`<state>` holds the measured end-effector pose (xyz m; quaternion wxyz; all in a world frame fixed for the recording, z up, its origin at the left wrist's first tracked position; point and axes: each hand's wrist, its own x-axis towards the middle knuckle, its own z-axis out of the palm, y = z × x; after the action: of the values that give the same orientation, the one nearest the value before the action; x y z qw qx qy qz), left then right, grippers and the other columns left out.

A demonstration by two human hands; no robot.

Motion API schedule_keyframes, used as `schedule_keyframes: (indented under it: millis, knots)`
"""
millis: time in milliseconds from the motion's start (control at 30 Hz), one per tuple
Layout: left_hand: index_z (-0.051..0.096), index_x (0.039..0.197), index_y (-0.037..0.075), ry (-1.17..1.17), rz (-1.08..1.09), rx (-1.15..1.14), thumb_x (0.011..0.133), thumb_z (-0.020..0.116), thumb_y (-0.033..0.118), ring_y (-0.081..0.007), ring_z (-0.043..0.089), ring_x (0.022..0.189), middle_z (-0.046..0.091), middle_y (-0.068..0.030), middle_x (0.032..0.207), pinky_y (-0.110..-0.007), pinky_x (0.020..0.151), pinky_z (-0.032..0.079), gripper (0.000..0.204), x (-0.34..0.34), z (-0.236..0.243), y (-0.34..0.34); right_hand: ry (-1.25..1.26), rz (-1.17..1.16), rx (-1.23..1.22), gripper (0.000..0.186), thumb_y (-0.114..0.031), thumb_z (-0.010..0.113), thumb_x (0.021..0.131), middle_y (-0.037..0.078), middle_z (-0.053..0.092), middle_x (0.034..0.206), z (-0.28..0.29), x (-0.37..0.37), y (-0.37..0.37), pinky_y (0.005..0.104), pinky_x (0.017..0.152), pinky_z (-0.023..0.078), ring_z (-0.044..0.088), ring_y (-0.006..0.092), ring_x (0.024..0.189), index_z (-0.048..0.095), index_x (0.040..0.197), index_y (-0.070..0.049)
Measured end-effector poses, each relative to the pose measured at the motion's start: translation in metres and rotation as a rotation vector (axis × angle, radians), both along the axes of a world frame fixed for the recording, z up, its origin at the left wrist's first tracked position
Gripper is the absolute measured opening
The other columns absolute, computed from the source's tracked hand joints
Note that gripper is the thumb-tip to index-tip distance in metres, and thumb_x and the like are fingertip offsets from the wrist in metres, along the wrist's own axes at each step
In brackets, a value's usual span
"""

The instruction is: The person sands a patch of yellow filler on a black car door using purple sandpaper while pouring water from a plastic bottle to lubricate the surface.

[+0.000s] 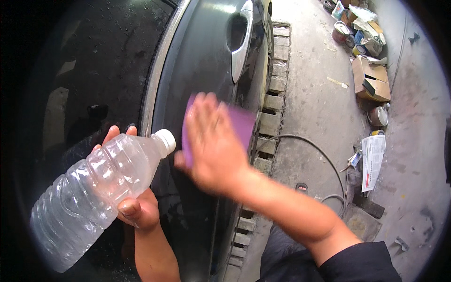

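Observation:
My left hand (143, 210) is closed round a clear ribbed plastic bottle (101, 183) with a white cap (164, 143). The bottle tilts over the dark car window, its capped end toward the door panel, and the liquid in it looks clear. My right hand (213, 141), smeared by motion, presses a purple sheet of sandpaper (242, 129) against the black car door (181, 70). Its fingers lie nearly flat over the sheet, whose straight edges stick out on both sides. Above the hand is the chrome door handle (242, 51). The palm hides the middle of the sheet.
Water drops dot the dark window (108, 51) at left. Alongside the car runs a slotted drain cover (277, 84) in the concrete floor. A hose (324, 152) curves across the floor. Cardboard box (371, 77), paint cans (340, 33) and a paper sheet (373, 162) line the right wall.

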<state>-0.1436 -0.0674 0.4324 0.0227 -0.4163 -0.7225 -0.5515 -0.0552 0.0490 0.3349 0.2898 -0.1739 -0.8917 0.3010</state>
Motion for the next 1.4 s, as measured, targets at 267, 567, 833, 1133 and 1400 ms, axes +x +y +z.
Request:
schedule_keyframes:
  millis: [267, 567, 833, 1133, 1400]
  knots:
    - [0.031, 0.150, 0.014, 0.011, -0.002, -0.004, 0.084, 0.054, 0.077, -0.0402, 0.048, 0.134, 0.040, -0.0205, 0.150, -0.054, 0.108, 0.044, 0.094, 0.004, -0.003, 0.002, 0.074, -0.176, -0.004, 0.081, -0.051, 0.048, 0.097, 0.035, 0.028, 0.155, -0.002, -0.020, 0.026, 0.0554, 0.121, 0.014, 0.022, 0.0463, 0.148, 0.037, 0.144, 0.013]
    - [0.031, 0.151, 0.013, 0.017, -0.028, 0.010, 0.085, 0.054, 0.076, -0.0407, 0.048, 0.134, 0.039, -0.0218, 0.150, -0.054, 0.109, 0.042, 0.094, 0.002, 0.009, 0.000, 0.040, -0.100, -0.036, 0.081, -0.049, 0.050, 0.096, 0.033, 0.025, 0.157, 0.006, -0.012, 0.012, 0.0551, 0.122, 0.012, 0.019, 0.0459, 0.150, 0.033, 0.147, 0.012]
    - [0.030, 0.151, 0.011, 0.032, -0.040, -0.005, 0.088, 0.053, 0.074, -0.0404, 0.049, 0.133, 0.041, -0.0230, 0.149, -0.054, 0.109, 0.042, 0.091, 0.002, 0.007, -0.003, 0.024, 0.023, -0.105, 0.083, -0.049, 0.054, 0.093, 0.032, 0.026, 0.157, 0.006, 0.022, -0.042, 0.0565, 0.121, 0.012, 0.018, 0.0436, 0.151, 0.036, 0.147, 0.011]
    - [0.030, 0.150, 0.011, 0.027, -0.026, 0.012, 0.088, 0.053, 0.074, -0.0404, 0.049, 0.133, 0.040, -0.0232, 0.149, -0.053, 0.109, 0.043, 0.092, 0.000, 0.007, -0.004, 0.032, 0.047, -0.106, 0.085, -0.050, 0.058, 0.090, 0.032, 0.026, 0.158, 0.003, 0.032, -0.066, 0.0579, 0.121, 0.012, 0.017, 0.0442, 0.151, 0.038, 0.145, 0.012]
    - [0.031, 0.150, 0.012, 0.030, -0.029, 0.006, 0.086, 0.053, 0.075, -0.0397, 0.049, 0.133, 0.041, -0.0221, 0.149, -0.053, 0.108, 0.044, 0.092, -0.002, 0.004, -0.003, 0.024, -0.005, -0.058, 0.082, -0.051, 0.050, 0.095, 0.033, 0.025, 0.157, 0.005, 0.002, -0.017, 0.0555, 0.122, 0.013, 0.019, 0.0447, 0.150, 0.037, 0.145, 0.013]
